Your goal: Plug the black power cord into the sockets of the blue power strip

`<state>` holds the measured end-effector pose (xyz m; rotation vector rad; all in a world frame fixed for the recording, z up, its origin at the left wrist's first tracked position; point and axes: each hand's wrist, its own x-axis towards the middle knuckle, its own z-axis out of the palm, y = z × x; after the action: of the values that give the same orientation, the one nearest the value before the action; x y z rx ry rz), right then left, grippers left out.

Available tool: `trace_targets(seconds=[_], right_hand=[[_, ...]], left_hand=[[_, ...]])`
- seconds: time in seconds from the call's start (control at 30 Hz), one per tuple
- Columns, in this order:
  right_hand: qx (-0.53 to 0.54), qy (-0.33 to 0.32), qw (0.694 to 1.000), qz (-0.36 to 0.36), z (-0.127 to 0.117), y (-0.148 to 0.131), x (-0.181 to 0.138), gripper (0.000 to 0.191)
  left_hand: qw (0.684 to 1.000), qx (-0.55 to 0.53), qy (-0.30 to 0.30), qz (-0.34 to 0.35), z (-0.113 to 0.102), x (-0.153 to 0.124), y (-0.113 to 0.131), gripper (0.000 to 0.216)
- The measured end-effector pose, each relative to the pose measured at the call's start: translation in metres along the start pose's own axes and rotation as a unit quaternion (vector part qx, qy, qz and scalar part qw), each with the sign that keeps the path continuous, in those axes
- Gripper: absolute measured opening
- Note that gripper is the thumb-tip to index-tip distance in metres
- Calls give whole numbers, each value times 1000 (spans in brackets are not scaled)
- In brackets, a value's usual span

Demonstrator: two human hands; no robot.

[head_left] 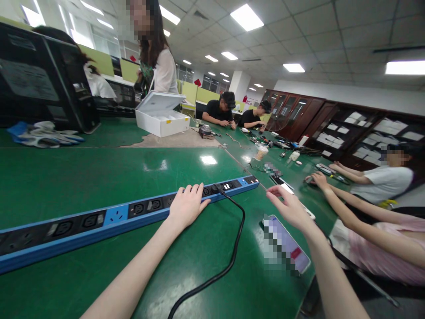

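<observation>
Nearest to us, our bare forearms (141, 261) reach over the glossy green table (83, 177), where the long blue-and-black power strip (146, 207) lies slantwise. If the thick black cable (244, 215) is pulled, we think the strip could slide, or the cable's black plug (217, 188) could loosen. The strip looks straight, with dark sockets (138, 208) and blue panels (116, 215). Our left hand (186, 207) rests across it, fingers together, how firmly we cannot tell; our right hand (292, 206) hovers, thumb and fingers apart

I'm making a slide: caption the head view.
Left hand rests on a blue power strip, black cable plugged in; right hand open nearby.
</observation>
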<state>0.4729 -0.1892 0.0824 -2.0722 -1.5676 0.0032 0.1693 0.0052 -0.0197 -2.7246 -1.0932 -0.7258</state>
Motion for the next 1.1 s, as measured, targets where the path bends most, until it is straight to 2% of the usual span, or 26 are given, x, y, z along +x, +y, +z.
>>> trace_targets(seconds=[0.1,0.17,0.3,0.43,0.57,0.73,0.9,1.1], right_hand=[[-69,-27,996,-46,30,-66,30,42],[-140,-58,986,-68,54,-97,43,46],[-265,-143,950,-80,93,-128,59,50],[-297,-150,940,-75,108,-134,75,50],[-284,-179,940,-67,111,-133,84,54],[-265,-155,950,-58,115,-130,81,56],[-269,-183,944,-52,117,-130,87,55],[-259,-129,956,-45,121,-130,79,55]], left_hand=[[1000,3,-1,1,0,0,0,65],[1000,4,0,2,-1,0,-1,65],[1000,1,3,5,-2,0,-1,64],[1000,-4,1,4,-3,1,-2,62],[1000,-9,3,-2,-3,1,-2,62],[1000,-5,4,3,-3,1,-3,63],[1000,-4,11,6,-5,1,-3,61],[1000,-4,18,7,-5,0,-3,62]])
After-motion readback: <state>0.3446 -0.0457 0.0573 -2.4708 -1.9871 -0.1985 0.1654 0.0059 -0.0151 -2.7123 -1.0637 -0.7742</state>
